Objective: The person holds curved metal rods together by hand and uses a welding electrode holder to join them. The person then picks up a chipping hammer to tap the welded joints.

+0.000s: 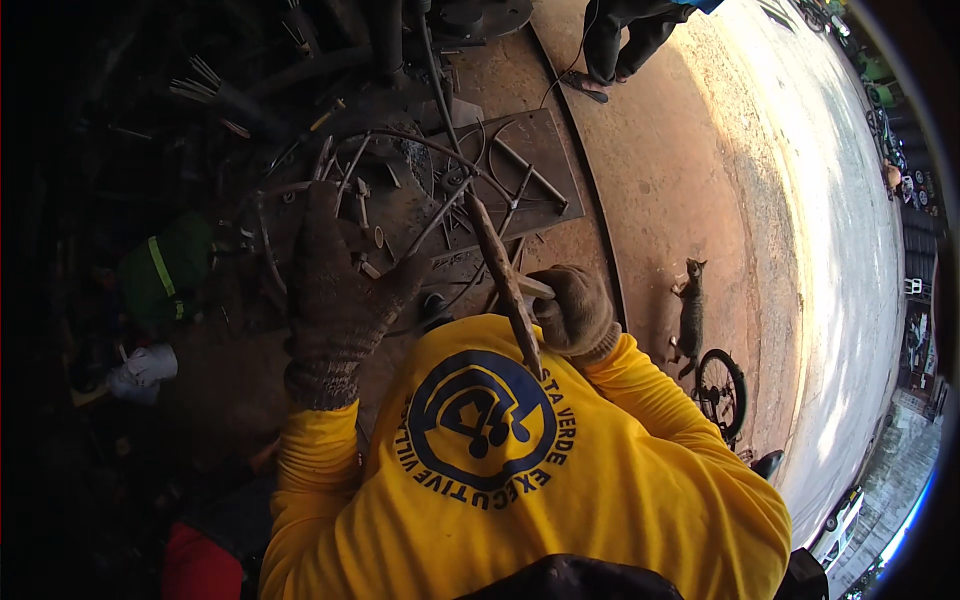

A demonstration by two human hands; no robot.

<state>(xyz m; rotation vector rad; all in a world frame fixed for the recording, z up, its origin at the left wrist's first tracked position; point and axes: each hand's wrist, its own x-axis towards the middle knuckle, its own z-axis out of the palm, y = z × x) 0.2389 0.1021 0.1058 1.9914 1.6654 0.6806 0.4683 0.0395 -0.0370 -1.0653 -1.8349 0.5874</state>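
Note:
My left hand, in a brown knit glove, is open, its thumb out to the side and its fingers at the curved metal rod frame. Whether it touches the rods I cannot tell. My right hand, gloved alike, is closed around a short pale wooden handle; the handle's far part is hidden. Just left of that fist, a rough wooden stick slants across the front of my yellow shirt, its upper end by a long metal bar. A short metal tube piece stands among the rods.
A dark metal plate lies under the frame. A cat is on the floor at right, near a bicycle wheel. Another person's legs are at the top. Thin rods and a green cloth item are at left.

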